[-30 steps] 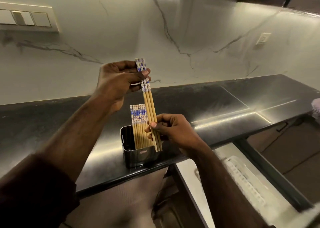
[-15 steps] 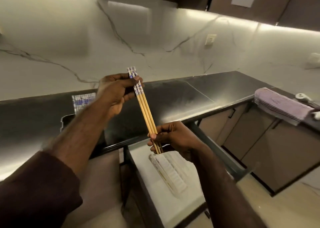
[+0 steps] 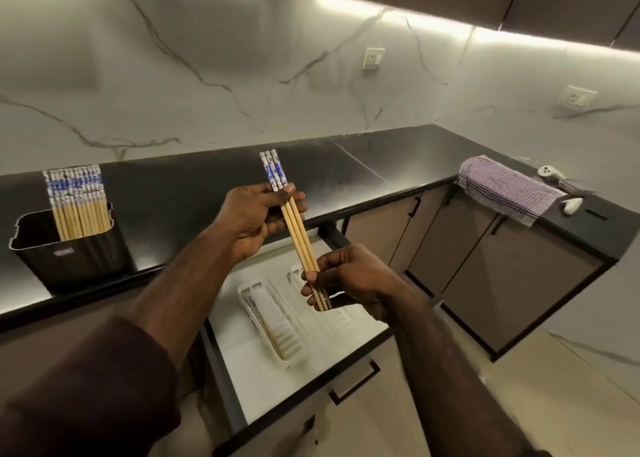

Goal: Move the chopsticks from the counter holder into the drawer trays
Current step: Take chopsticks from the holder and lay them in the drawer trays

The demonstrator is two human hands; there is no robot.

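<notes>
Left hand (image 3: 254, 222) pinches the patterned top end of three chopsticks (image 3: 298, 232), thumb on front. Right hand (image 3: 349, 278) grasps the plain tips, fingers curled round them. Two-point hold likely keeps the three flush and parallel so they drop into a slot together, not fan out.

Bundle runs diagonal between the hands, blue-white ends up and away, tips low and near. It's in the air, directly above the open drawer (image 3: 311, 384), touching nothing else.

Below: two white trays in the drawer. Left tray (image 3: 273, 325) seems to hold some sticks already, too blurred to be sure; right tray (image 3: 337, 312) is partly hidden by the right hand.

Holder (image 3: 69, 252) sits on the bench (image 3: 194, 193) well left, many chopsticks left in it. Task is early.
</notes>
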